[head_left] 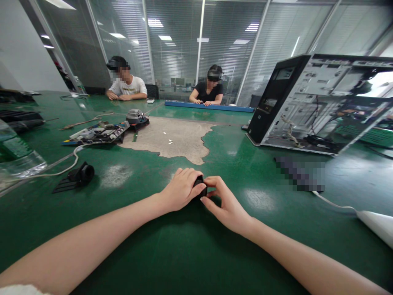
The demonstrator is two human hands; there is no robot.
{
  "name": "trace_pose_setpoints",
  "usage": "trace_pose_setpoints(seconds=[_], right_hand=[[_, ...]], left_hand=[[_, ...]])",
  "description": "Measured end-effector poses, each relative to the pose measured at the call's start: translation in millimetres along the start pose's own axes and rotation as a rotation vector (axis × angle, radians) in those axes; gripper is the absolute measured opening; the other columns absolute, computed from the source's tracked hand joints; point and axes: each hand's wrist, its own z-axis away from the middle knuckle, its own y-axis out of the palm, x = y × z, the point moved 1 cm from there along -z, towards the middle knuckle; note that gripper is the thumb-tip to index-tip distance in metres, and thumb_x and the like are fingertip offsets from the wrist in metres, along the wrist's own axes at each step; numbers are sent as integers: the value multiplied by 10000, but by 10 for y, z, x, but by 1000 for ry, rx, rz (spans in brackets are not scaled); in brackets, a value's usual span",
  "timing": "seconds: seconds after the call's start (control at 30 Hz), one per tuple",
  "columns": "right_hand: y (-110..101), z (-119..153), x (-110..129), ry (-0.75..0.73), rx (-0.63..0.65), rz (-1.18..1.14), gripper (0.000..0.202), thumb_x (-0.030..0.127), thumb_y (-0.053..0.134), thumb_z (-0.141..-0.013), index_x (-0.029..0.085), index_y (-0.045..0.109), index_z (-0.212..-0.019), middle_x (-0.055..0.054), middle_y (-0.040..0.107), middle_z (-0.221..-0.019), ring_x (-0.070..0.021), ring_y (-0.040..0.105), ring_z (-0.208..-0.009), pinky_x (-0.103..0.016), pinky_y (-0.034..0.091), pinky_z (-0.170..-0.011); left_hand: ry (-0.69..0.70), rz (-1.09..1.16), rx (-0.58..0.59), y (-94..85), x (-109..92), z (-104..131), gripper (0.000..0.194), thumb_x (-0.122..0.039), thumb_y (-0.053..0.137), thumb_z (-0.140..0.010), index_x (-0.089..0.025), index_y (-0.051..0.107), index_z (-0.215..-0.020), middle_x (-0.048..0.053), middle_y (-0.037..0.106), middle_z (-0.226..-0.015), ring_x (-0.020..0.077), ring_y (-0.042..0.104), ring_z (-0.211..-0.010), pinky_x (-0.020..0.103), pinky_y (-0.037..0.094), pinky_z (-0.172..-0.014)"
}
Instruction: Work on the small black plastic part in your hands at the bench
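A small black object point(204, 190) with a rounded edge is between my two hands, low over the green table; its kind is mostly hidden by my fingers. My left hand point(180, 189) is closed around its left side, with the thumb across the front. On the opposite side, my right hand point(229, 206) grips it between bent fingers and thumb. To the left lies a black plastic part point(78, 176) with a round ring and flat fins, apart from both hands.
Farther left are a circuit board point(100, 132), a cooling fan point(137, 116), a white cable point(75, 153) and a clear bottle point(18, 153). An opened computer case point(281, 100) stands right. Two people sit across the table point(147, 254), behind a blue strip point(208, 106).
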Motion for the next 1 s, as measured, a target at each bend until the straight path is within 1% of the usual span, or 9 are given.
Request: trace_pose_setpoints(seconds=[0.1,0.27,0.4,0.47,0.67,0.73,0.83,0.9,1.0], right_hand=[[-3,1,37,-64,-31,84,221,176,497,-802,239,458,-1010,-64,457,-1057,-193,478,-1001,-346,503,-784],[5,-15,-14,-38,-67,78,146,217,464,-835,234,474,-980,-55,483,-1006,-182,518,-945,-333,511,-745],[13,-17,-48,14,-48,42,253,211,465,-834,236,422,-1082,-59,485,-1014,-179,521,-948,-345,516,-762],[11,-14,-33,16,-33,46,270,203,455,-838,236,417,-1103,-63,479,-1026,-180,514,-957,-352,518,-774],[-6,4,63,-65,-36,104,218,184,492,-807,240,469,-1017,-68,452,-1086,-196,484,-1008,-358,517,-797],[-3,5,58,-70,-42,109,168,188,472,-824,239,481,-984,-65,456,-1080,-189,495,-996,-362,512,-808],[8,-2,10,-56,-61,71,127,198,452,-840,237,477,-958,-58,474,-1033,-179,514,-965,-344,520,-779],[14,-6,-25,-26,-67,42,163,201,460,-837,235,457,-996,-57,486,-1015,-181,519,-966,-343,522,-770],[16,-10,-49,24,-57,25,271,198,469,-832,232,411,-1095,-62,489,-1036,-182,520,-976,-355,518,-787]], left_hand=[[-2,-2,-6,9,3,3,417,-430,190,-914,-131,430,-1080,82,528,-960,207,452,-876,351,319,-768],[-10,3,-3,0,-1,4,407,-432,197,-914,-143,430,-1081,73,531,-943,205,455,-872,348,321,-769],[-6,8,2,-7,-6,0,402,-422,196,-916,-139,436,-1073,70,533,-939,202,457,-866,348,320,-768],[-8,9,0,-5,-4,-1,403,-422,196,-916,-140,438,-1072,70,534,-937,201,457,-867,349,320,-770],[-6,12,-10,11,6,4,402,-418,202,-915,-139,430,-1093,82,534,-974,204,459,-887,353,321,-778],[-9,6,-11,13,7,4,402,-417,200,-915,-139,430,-1092,85,534,-978,205,460,-890,353,322,-778],[-12,2,-6,8,5,2,402,-420,203,-914,-140,431,-1091,83,533,-973,205,459,-889,351,322,-777],[-12,4,0,2,4,1,398,-418,204,-915,-139,433,-1086,79,532,-962,204,459,-884,349,321,-776],[-11,7,4,-5,3,-1,397,-416,202,-916,-139,437,-1075,72,533,-944,202,458,-874,348,321,-772]])
